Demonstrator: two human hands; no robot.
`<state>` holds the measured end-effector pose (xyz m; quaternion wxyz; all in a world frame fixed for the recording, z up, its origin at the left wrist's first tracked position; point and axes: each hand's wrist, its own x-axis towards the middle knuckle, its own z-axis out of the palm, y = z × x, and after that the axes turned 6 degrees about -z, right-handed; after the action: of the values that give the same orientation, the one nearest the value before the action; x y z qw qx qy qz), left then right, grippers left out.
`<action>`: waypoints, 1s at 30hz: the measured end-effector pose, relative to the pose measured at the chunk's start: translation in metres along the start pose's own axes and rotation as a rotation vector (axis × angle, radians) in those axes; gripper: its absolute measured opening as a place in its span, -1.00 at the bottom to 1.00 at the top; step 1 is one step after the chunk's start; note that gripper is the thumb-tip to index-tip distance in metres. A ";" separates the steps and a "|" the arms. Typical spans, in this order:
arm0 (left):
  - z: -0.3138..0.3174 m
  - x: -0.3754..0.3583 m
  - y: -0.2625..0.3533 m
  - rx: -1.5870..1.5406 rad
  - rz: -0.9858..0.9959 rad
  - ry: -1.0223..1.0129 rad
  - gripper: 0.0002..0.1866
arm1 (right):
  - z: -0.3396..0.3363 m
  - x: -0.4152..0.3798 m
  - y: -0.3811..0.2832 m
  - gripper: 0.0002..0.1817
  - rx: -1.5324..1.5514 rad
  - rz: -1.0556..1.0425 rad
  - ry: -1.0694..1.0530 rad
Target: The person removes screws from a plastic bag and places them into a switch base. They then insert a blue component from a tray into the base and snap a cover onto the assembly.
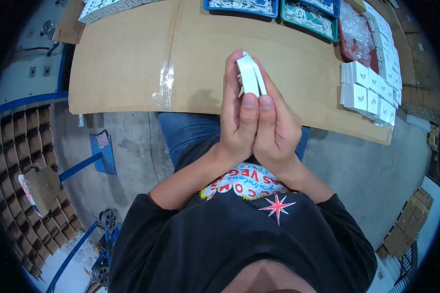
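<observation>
A small white box (pixel 249 77) is pressed between my two palms above the near edge of the cardboard-covered table. My left hand (pixel 236 115) covers its left side, fingers stretched along it. On the other side my right hand (pixel 277 124) closes against it, both thumbs lying side by side at its near end. A narrow dark gap runs down the box's visible face, between two white panels. Most of its sides are hidden by the fingers.
Flattened cardboard (pixel 127 63) covers the table. At the back are a blue tray (pixel 241 13) and a green tray (pixel 308 30) of white pieces, beside a red tray (pixel 347 49) of clear plastic. White boxes (pixel 361 97) are stacked at right.
</observation>
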<state>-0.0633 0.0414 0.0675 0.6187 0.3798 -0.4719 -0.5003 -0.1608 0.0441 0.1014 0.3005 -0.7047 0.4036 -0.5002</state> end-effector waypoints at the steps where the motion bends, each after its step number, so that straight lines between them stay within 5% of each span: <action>1: 0.000 0.000 0.000 0.036 0.019 0.016 -0.22 | 0.000 0.000 -0.001 -0.56 0.010 0.017 0.009; 8: 0.002 0.000 0.001 -0.022 0.004 0.041 -0.20 | 0.002 0.001 0.000 -0.55 0.032 0.025 0.015; 13: -0.007 0.006 -0.006 0.092 0.081 0.064 -0.10 | -0.005 0.009 0.008 -0.45 0.577 0.064 0.020; 22: -0.013 0.015 -0.006 0.118 0.302 -0.006 -0.13 | -0.004 0.013 -0.008 -0.35 0.706 0.189 -0.032; 24: -0.015 0.016 -0.007 0.368 0.405 0.043 -0.07 | -0.003 0.013 -0.009 -0.33 0.743 0.258 -0.067; 30: -0.027 0.015 -0.008 0.449 0.408 0.047 0.11 | -0.009 0.020 -0.010 -0.32 0.764 0.451 -0.076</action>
<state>-0.0387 0.0253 0.0562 0.6178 0.4158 -0.6228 -0.2401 -0.1628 0.0308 0.1215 0.6557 -0.4554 0.3219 -0.5090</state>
